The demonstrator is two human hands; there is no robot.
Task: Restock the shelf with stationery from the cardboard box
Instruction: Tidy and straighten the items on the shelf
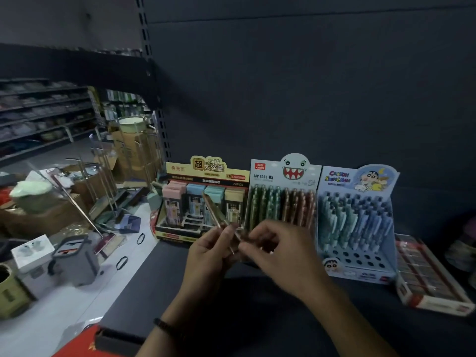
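Dark shelf (pixel 180 287) across the lower frame, carrying three display boxes in a row against the back panel: lead-refill box (pixel 203 202) at left, monster-face pen display (pixel 283 197) in the middle, cartoon pen display (pixel 358 222) at right. Flat red-and-white tray (pixel 427 276) further right, blurred, contents unreadable. Both forearms raised from below, meeting in front of the displays. Left hand (pixel 213 253) curled, pinching thin clear-wrapped pens (pixel 216 215) slanting up-left. Right hand (pixel 273 248) palm down, fingertips closed on the pens' lower end; exact grip lost in motion blur. No cardboard box clearly identifiable.
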